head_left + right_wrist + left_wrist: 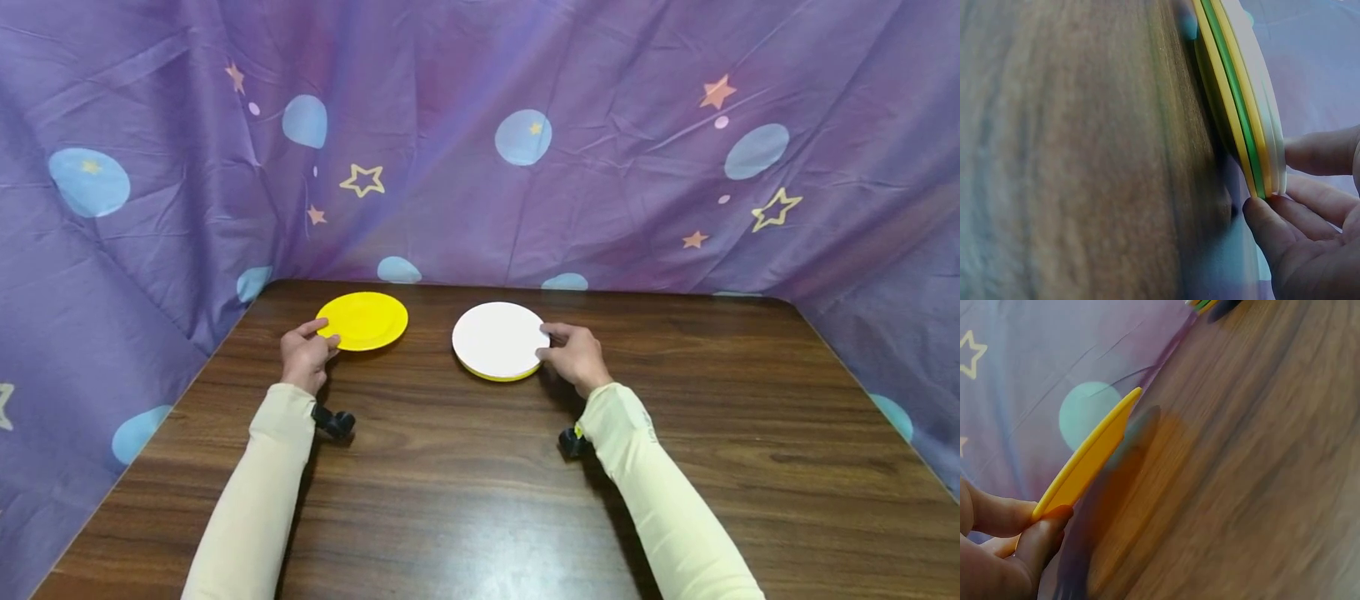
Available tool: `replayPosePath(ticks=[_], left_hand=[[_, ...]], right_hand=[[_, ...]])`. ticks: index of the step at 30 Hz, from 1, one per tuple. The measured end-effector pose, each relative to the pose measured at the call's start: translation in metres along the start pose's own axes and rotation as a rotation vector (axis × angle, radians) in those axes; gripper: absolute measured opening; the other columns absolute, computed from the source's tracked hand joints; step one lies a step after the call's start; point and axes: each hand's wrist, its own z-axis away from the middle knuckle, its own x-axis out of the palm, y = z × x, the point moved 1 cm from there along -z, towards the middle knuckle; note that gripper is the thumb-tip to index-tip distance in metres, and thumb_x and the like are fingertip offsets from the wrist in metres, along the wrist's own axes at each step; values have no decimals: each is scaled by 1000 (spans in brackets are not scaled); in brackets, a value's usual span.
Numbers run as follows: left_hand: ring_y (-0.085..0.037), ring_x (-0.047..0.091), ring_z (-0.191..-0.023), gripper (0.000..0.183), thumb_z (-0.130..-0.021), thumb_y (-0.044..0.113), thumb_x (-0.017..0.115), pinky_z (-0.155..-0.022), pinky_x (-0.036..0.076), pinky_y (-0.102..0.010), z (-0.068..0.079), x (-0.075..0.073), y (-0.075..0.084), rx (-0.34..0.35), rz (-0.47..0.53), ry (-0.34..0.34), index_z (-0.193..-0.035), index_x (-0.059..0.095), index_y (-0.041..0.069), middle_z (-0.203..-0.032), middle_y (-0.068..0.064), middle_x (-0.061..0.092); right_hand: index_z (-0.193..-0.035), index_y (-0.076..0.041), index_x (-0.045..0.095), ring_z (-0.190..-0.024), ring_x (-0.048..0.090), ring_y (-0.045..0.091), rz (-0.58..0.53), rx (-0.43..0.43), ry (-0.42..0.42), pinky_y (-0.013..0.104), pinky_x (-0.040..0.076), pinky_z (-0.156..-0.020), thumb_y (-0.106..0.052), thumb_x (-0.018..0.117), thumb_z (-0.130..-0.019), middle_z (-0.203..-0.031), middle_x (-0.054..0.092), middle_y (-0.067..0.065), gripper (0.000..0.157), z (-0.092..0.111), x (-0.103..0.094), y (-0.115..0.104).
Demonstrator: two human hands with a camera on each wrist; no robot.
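My left hand (303, 358) pinches the near left rim of a yellow plate (367, 321) between thumb and fingers. In the left wrist view the yellow plate (1091, 459) is seen edge-on, tilted in that picture, with a shadow beside it on the wood. My right hand (576, 357) grips the right edge of a stack of plates (1244, 106). A white plate (498, 340) tops the stack, and in the right wrist view yellow and green rims show under it. One fingertip there sits against the white side, another at the lowest yellow rim.
Both hands work over the far half of a brown wooden table (450, 475). Behind it hangs a purple curtain (450, 208) with stars and blue circles. A black wrist camera (333, 421) is strapped on the left wrist, another black camera (572, 443) on the right.
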Motion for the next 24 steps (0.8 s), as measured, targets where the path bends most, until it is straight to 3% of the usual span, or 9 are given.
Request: replayPosePath(ticks=[10,24], left_hand=[[-4,51,-67,55,-93,-9,56,-59,48,-11,-6,-19,8,3,12,18,-146,49,1,-131,-10,48],[-6,50,-74,55,-92,-9,55,-59,48,-11,-13,-28,2,-3,-45,53,-145,49,0,-139,-15,45]], right_hand=[[-137,-5,62,-133,57,31,-17,-1,-2,41,46,-111,-8,71,-84,-140,62,16,53,0,-1,-2],[-137,-6,61,-136,55,30,-37,18,-17,40,45,-112,-8,70,-85,-141,61,16,53,2,-1,0]])
